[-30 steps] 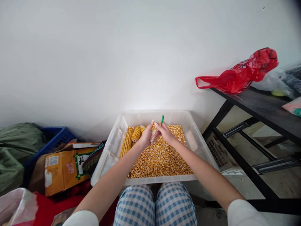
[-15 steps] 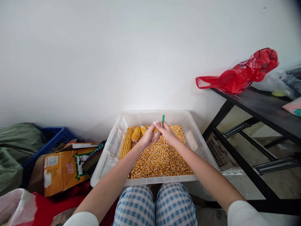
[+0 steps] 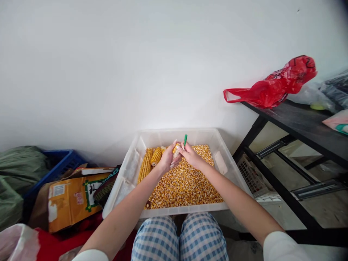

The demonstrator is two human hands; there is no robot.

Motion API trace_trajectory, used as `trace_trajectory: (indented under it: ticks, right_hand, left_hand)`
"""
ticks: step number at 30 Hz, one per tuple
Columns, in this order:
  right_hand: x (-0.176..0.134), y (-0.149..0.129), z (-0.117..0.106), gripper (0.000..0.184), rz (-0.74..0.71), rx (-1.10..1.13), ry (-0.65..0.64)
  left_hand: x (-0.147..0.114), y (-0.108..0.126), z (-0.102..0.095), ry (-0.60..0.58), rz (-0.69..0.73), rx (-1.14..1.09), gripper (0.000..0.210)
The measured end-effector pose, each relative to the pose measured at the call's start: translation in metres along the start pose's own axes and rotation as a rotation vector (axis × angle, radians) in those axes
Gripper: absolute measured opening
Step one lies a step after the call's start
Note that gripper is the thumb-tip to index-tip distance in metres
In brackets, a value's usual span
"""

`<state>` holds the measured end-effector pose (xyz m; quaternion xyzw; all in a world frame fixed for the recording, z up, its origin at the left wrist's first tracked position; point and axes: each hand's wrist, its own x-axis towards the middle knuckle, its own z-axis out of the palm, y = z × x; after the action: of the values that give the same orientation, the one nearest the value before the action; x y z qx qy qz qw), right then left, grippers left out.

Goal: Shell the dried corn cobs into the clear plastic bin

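Note:
Over the plastic bin (image 3: 233, 174), my left hand (image 3: 166, 158) is wrapped round a corn cob (image 3: 176, 151), partly yellow with kernels and partly pale and stripped. My right hand (image 3: 191, 156) is closed on a small tool with a green handle (image 3: 185, 139) that sticks up above the fingers; its working end is hidden. The right fingers touch the cob from the right. Loose corn kernels (image 3: 187, 186) spread thickly below both hands. To the left lie full ears of corn (image 3: 156, 156), one partly behind my left hand.
A black table (image 3: 296, 117) with a red plastic bag (image 3: 277, 85) stands on the right, a grey basket (image 3: 251, 175) beneath it. On the left are an orange carton (image 3: 73, 199) and a blue crate (image 3: 63, 163). A white wall (image 3: 136, 65) rises behind the bin.
Both hands have shifted slightly left with the cob. My left hand has turned, so more of the cob's stripped side shows. The green handle tilts a little more to the right.

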<state>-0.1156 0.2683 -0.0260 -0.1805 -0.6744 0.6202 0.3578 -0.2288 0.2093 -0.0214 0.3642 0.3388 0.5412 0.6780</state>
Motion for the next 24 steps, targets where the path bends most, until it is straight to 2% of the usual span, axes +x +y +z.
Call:
trace_trajectory:
  ticks: [3, 5, 7, 10, 14, 19, 24]
  right_hand:
    - [0.002, -0.003, 0.000, 0.025, 0.107, 0.221, -0.049]
    - [0.005, -0.003, 0.002, 0.022, 0.146, 0.357, -0.037]
    - [0.006, -0.001, 0.006, 0.021, 0.146, 0.399, 0.024]
    - [0.005, 0.001, 0.011, 0.025, 0.111, 0.346, 0.116]
    - [0.000, 0.000, 0.011, 0.024, 0.074, 0.269, 0.104]
    - [-0.002, -0.004, 0.005, 0.025, 0.112, 0.241, 0.051]
    - [0.001, -0.007, -0.002, 0.023, 0.185, 0.287, -0.011]
  left_hand:
    - [0.002, -0.002, 0.002, 0.052, 0.147, 0.089, 0.045]
    - [0.003, -0.004, 0.006, 0.111, 0.230, 0.195, 0.044]
    - [0.003, -0.005, 0.009, 0.177, 0.298, 0.304, 0.044]
    - [0.002, -0.007, 0.015, 0.251, 0.357, 0.372, 0.041]
    - [0.000, -0.010, 0.018, 0.263, 0.310, 0.323, 0.043]
    - [-0.002, -0.010, 0.018, 0.245, 0.219, 0.204, 0.045]
    - [-0.003, -0.005, 0.014, 0.112, 0.067, 0.100, 0.057]
